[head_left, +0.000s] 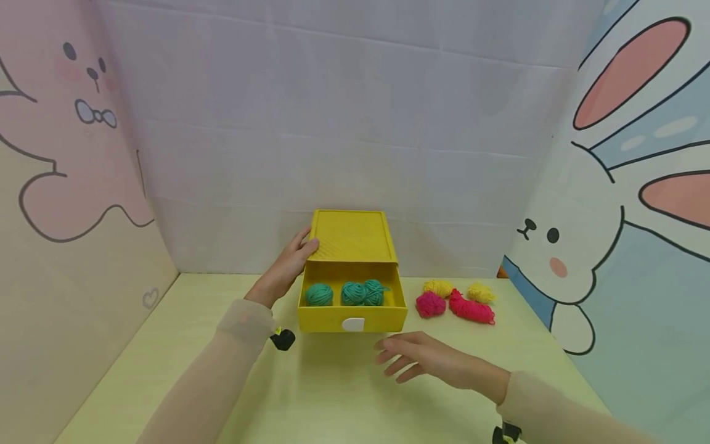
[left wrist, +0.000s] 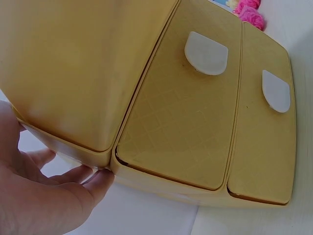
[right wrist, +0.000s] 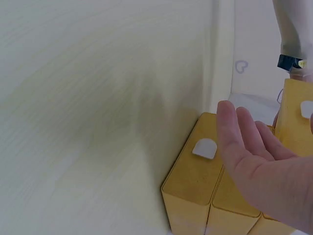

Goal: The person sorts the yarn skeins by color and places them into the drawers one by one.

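A yellow drawer cabinet [head_left: 352, 234] stands at the back of the table, its top drawer [head_left: 327, 320] pulled out. Three balls of green yarn [head_left: 318, 295] lie inside the drawer. My left hand [head_left: 285, 268] holds the cabinet's left side, thumb at the top edge; in the left wrist view its fingertips press the side wall beside the lower drawers [left wrist: 178, 112], which are closed. In front of the open drawer and to its right, my right hand [head_left: 429, 357] hovers over the table with fingers extended, holding nothing. The right wrist view shows that hand [right wrist: 264, 171] overlapping the cabinet.
Right of the cabinet lie two yellow yarn bundles [head_left: 480, 293], a magenta yarn ball [head_left: 430, 304] and a pink yarn skein [head_left: 471, 308]. A white curtain [head_left: 344, 123] hangs behind. Cartoon-printed panels [head_left: 566, 246] flank the table [head_left: 333, 394] on both sides.
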`<state>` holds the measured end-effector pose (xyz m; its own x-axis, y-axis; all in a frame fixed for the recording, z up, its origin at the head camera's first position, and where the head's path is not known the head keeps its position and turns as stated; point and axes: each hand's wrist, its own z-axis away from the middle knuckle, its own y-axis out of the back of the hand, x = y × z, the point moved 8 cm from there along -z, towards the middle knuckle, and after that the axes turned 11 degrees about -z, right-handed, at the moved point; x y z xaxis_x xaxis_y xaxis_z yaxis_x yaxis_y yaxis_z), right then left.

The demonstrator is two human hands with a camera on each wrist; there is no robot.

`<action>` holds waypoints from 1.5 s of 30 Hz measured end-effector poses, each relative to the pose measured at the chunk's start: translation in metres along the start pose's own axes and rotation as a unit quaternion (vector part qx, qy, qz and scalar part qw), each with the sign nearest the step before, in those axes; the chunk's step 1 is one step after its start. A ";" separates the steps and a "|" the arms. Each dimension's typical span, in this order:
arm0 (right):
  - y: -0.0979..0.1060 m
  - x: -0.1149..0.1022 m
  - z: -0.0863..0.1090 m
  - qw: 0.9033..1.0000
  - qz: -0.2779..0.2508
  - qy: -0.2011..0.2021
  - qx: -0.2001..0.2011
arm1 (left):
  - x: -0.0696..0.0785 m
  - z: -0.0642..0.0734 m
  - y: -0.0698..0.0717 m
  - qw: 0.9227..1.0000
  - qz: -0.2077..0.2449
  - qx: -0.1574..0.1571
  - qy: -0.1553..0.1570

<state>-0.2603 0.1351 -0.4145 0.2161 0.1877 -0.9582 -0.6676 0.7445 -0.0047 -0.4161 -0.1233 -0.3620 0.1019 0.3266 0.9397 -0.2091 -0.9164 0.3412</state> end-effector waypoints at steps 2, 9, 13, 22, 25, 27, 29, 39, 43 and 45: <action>-0.011 0.000 -0.004 0.999 -0.037 -0.005 -0.012 | -0.001 0.001 0.000 1.000 -0.001 0.000 -0.001; -0.037 -0.004 -0.019 0.990 -0.138 -0.007 -0.030 | -0.001 0.001 0.000 1.000 0.001 0.004 0.002; -0.043 -0.010 -0.026 0.984 -0.175 0.007 -0.034 | 0.001 0.001 0.000 1.000 -0.002 0.006 0.001; -0.052 -0.013 -0.035 0.972 -0.230 0.008 -0.036 | 0.004 0.004 -0.001 1.000 0.001 0.008 -0.005; -0.053 -0.012 -0.039 0.969 -0.246 0.009 -0.030 | 0.003 0.004 -0.001 1.000 0.002 0.006 -0.003; -0.053 -0.012 -0.040 0.968 -0.250 0.012 -0.024 | 0.002 0.004 -0.001 1.000 0.002 0.003 -0.001; -0.052 -0.012 -0.043 0.968 -0.248 0.017 -0.016 | 0.001 0.003 0.000 1.000 0.001 0.002 0.001; -0.035 -0.016 -0.060 0.974 -0.223 0.038 0.021 | 0.001 0.004 0.000 1.000 0.005 -0.003 0.000; -0.029 -0.019 -0.069 0.973 -0.224 0.045 0.029 | 0.001 0.004 0.000 1.000 0.005 -0.004 -0.002; -0.025 -0.021 -0.073 0.973 -0.224 0.049 0.035 | 0.002 0.004 0.000 1.000 0.006 -0.004 -0.002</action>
<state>-0.3001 0.0653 -0.4149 0.4028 -0.2256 -0.8870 -0.4718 0.7793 -0.4125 -0.4122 -0.1235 -0.3606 0.1025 0.3140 0.9439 -0.2173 -0.9189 0.3293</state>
